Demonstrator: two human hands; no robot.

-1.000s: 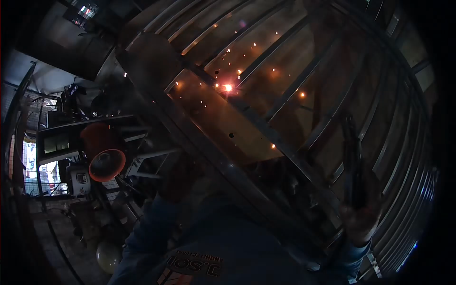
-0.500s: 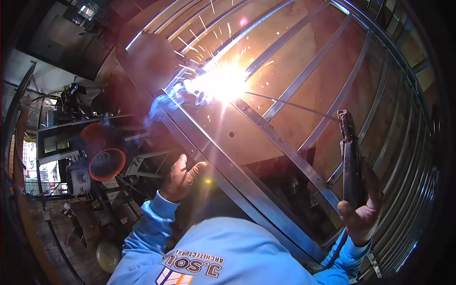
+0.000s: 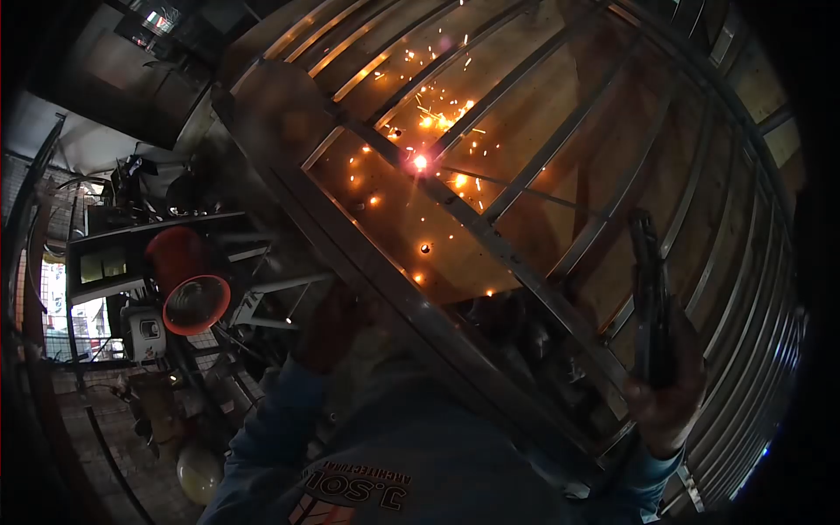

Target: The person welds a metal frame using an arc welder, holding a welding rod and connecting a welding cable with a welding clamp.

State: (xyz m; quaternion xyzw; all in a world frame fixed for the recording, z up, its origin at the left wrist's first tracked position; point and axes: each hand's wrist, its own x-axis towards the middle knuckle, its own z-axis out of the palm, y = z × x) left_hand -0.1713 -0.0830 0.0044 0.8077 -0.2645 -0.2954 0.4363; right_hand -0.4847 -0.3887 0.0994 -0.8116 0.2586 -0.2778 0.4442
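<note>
My right hand is closed around the handle of a welding electrode holder at the right. From its jaws a thin welding rod runs left towards a small glowing spot on a flat crossbar of the metal frame. Orange sparks scatter around that spot. At lower left, my left hand is in deep shadow beside the frame's thick near rail; its fingers blend into the dark and I cannot tell their grip.
Long parallel metal slats fill the right and upper part. A brown board lies beneath the frame. An orange cone-shaped object and a black-topped stand are at the left. A blurred round shape overlaps the upper-left rail.
The bright white arc and blue smoke are gone, leaving a small glow with scattered orange sparks. The whole scene has darkened. My right hand and the electrode holder have barely moved.
</note>
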